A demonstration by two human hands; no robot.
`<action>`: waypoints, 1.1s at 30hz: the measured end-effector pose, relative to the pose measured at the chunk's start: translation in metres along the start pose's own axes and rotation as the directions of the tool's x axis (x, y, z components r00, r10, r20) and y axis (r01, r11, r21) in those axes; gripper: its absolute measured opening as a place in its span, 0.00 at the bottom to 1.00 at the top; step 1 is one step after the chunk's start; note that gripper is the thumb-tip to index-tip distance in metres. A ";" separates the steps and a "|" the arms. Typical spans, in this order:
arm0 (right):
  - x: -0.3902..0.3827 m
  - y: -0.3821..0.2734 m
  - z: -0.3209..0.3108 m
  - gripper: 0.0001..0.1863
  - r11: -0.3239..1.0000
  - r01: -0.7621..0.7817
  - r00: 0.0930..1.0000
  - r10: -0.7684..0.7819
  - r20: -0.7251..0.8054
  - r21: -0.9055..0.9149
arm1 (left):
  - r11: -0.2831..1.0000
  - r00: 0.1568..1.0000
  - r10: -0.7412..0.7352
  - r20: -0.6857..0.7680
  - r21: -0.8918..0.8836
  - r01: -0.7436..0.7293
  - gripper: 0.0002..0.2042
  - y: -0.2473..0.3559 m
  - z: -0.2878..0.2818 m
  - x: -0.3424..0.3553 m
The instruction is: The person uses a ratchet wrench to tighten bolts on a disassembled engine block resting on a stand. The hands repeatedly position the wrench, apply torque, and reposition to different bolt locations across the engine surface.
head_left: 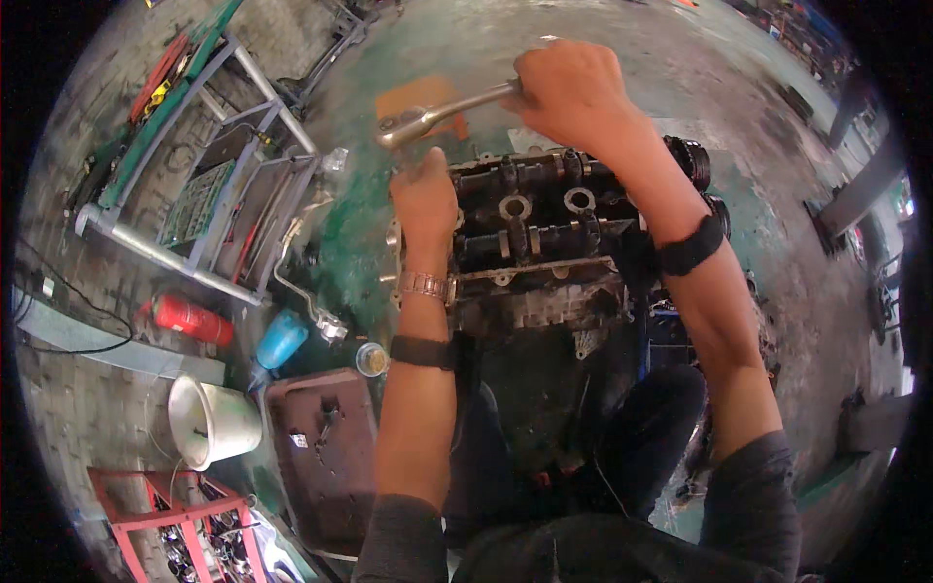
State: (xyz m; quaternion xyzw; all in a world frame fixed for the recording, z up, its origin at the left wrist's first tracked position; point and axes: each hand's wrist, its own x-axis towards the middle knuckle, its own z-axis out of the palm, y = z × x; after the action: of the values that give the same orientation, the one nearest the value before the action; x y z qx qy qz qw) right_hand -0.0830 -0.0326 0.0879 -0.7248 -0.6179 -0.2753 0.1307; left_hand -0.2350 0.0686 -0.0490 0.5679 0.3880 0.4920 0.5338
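Note:
My right hand (569, 92) is closed round the handle of a silver ratchet wrench (428, 119), raised above the engine with its head to the left. Just below that head, my left hand (425, 199) is at the left end of the engine's cylinder head (530, 277), with fingers bent; what it holds is hidden and blurred. The cylinder head has dark camshafts and two round openings along its top.
A metal cart (136, 238) with tools stands at left. Below it are a red extinguisher (194, 319), blue jug (279, 340), white bucket (228, 428), brown tray (311, 486) and red stand (133, 507). An orange board (403, 95) lies beyond the engine; a grey post (865, 189) stands right.

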 end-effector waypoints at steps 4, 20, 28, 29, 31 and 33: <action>-0.021 0.003 -0.005 0.17 0.998 0.069 0.985 -0.067 -0.161 0.010 | 0.985 0.989 0.147 -0.031 -0.092 -0.149 0.12 -0.013 0.005 0.009; -0.082 -0.024 -0.070 0.16 0.996 0.036 0.999 -0.038 0.016 0.085 | 1.000 0.998 0.021 -0.067 0.021 -0.020 0.15 0.006 0.007 -0.004; -0.079 -0.028 -0.069 0.16 0.997 0.017 0.992 -0.027 0.124 0.080 | 0.937 0.924 0.320 -0.207 0.211 -0.277 0.13 0.004 0.011 -0.001; -0.077 -0.028 -0.069 0.15 0.997 -0.001 0.989 -0.011 0.150 0.081 | 0.920 0.910 0.346 -0.227 0.271 -0.283 0.12 0.008 0.012 0.000; -0.077 -0.025 -0.068 0.15 0.998 0.028 0.986 -0.037 0.160 0.060 | 0.897 0.930 0.276 -0.244 0.414 -0.157 0.12 0.011 0.014 -0.012; -0.075 -0.022 -0.065 0.15 0.998 0.058 0.986 -0.063 0.154 0.039 | 0.896 0.875 0.367 -0.317 0.373 -0.241 0.14 0.019 0.019 -0.024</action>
State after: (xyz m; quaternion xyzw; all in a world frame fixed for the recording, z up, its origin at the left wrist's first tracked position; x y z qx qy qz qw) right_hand -0.1259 -0.1248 0.0958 -0.7227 -0.6525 -0.2111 0.0861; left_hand -0.2236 0.0393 -0.0331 0.5957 0.4631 0.6010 0.2635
